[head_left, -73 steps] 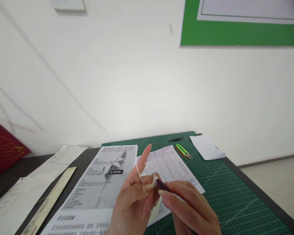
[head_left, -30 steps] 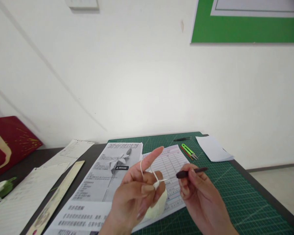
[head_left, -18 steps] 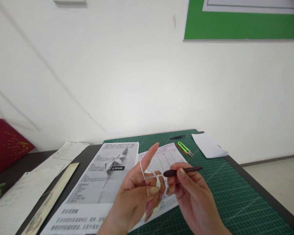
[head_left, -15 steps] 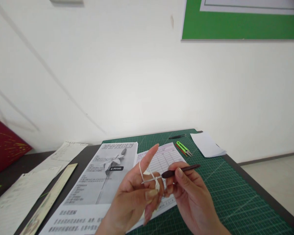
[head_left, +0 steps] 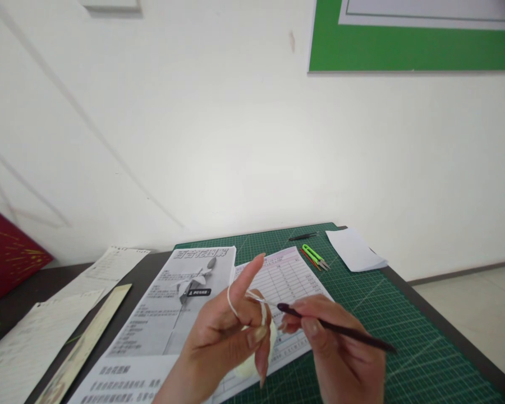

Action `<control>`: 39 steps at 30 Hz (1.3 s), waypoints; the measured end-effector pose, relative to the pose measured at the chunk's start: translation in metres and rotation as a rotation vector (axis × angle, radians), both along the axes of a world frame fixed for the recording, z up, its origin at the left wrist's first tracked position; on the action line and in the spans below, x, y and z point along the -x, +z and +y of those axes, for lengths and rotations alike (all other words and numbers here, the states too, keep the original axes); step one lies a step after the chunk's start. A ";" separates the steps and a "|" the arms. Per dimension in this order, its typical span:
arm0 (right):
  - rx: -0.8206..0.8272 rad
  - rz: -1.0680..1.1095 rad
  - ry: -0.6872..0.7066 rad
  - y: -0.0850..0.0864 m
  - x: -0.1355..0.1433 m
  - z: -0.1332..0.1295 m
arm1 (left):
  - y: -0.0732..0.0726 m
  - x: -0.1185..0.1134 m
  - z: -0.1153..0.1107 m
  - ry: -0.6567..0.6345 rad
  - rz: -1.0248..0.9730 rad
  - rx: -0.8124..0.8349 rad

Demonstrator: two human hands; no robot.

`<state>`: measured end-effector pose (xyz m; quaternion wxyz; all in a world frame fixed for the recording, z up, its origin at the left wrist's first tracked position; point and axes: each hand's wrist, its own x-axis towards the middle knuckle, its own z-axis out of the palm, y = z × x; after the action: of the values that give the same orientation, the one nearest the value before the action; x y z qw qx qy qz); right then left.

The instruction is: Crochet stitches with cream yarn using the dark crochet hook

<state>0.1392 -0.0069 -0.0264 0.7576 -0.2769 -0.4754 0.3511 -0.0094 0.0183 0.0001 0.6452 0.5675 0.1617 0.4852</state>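
Observation:
My left hand [head_left: 227,336] has its index finger raised with white yarn [head_left: 232,300] looped round it. The thumb and other fingers pinch a small piece of pale crochet work [head_left: 272,336], mostly hidden behind them. In my right hand [head_left: 340,342] is a crochet hook [head_left: 336,328] with a dark handle, held like a pen. Its thin metal tip points left and meets the yarn near the left fingers. Exactly how the yarn lies on the tip is too small to tell. Both hands are above a printed grid sheet [head_left: 286,275].
A green cutting mat [head_left: 421,342] covers the table. Green thread snips [head_left: 315,257], black tweezers [head_left: 303,236] and white paper [head_left: 356,249] lie towards the back. To the left are a printed flower sheet [head_left: 151,314], a long pale strip [head_left: 86,342], handwritten pages [head_left: 33,336] and a red item [head_left: 10,252].
My right hand has turned and shifted slightly right and down, swinging the hook's handle end down. The left hand has tilted a little, and more pale crochet work shows below its fingers.

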 end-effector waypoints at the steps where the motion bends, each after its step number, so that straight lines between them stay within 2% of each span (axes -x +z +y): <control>1: -0.068 -0.084 -0.084 -0.002 0.002 -0.002 | 0.000 0.000 0.000 0.011 0.002 0.002; 4: -0.242 -0.275 -0.270 -0.007 0.009 -0.006 | 0.002 -0.001 -0.003 -0.012 -0.075 0.131; 6: -0.295 -0.271 -0.279 -0.010 0.012 -0.005 | 0.003 -0.002 -0.004 -0.056 -0.181 0.243; 9: -0.218 -0.084 -0.076 -0.009 0.013 -0.001 | 0.003 -0.005 -0.004 -0.142 -0.329 0.301; 12: -0.077 0.101 0.144 -0.006 0.013 0.001 | 0.003 -0.007 -0.005 -0.201 -0.371 0.302; 14: -0.034 0.133 0.191 -0.004 0.011 0.001 | 0.003 -0.005 -0.006 -0.177 -0.330 0.274; 18: -0.013 0.118 0.238 -0.001 0.004 0.003 | 0.003 -0.001 -0.008 -0.025 -0.181 0.170; 20: -0.023 0.070 0.197 -0.001 0.001 0.004 | 0.002 -0.002 -0.008 0.062 -0.082 0.059; 23: -0.097 -0.118 -0.035 -0.005 0.001 0.002 | 0.000 -0.007 -0.009 0.202 0.052 -0.034; 25: -0.185 -0.282 -0.199 -0.010 0.002 -0.002 | 0.000 -0.011 -0.010 0.209 -0.018 0.057; 27: -0.258 -0.409 -0.292 -0.014 0.001 -0.005 | 0.001 -0.014 -0.012 0.108 -0.180 0.225; 28: -0.293 -0.455 -0.293 -0.015 0.000 -0.006 | 0.003 -0.014 -0.012 0.051 -0.225 0.307; 30: -0.350 -0.471 -0.218 -0.013 -0.003 -0.005 | 0.007 -0.015 -0.012 -0.073 -0.329 0.377; 31: -0.377 -0.449 -0.115 -0.011 -0.004 -0.003 | 0.009 -0.015 -0.011 -0.115 -0.375 0.381; 35: -0.161 -0.087 0.179 -0.003 -0.004 0.004 | 0.011 -0.012 -0.007 -0.207 -0.419 0.351; 39: -0.001 0.147 0.442 -0.003 0.000 0.007 | 0.004 -0.010 -0.004 -0.272 -0.401 0.330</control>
<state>0.1392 0.0001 -0.0291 0.6950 -0.1393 -0.4683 0.5275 0.0008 0.0141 0.0037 0.8071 0.3640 0.0301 0.4638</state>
